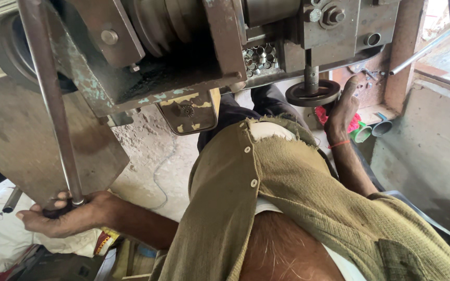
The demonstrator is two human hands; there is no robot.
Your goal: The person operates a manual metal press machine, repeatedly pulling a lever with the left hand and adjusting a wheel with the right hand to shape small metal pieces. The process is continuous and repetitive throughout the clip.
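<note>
Your left hand (66, 216), at 8 o'clock in the head view: fingers curled tight round the dark knob end of the long grey steel lever rod (53, 99), which runs up to 11 o'clock past the flat grey steel plate (11, 140).

Your right hand (342, 106), at 2 o'clock: fingers loosely spread, touching the rim of the dark round metal die disc (313, 94) under the vertical ram shaft (311, 67). Can't tell if it grips anything.

Heap of small shiny metal rings (260, 58) sits in the grey-green press frame (183, 73), at 12 o'clock, just left of the shaft. Green and grey pipe stubs (372, 130) near the wrist, at 3 o'clock.
</note>
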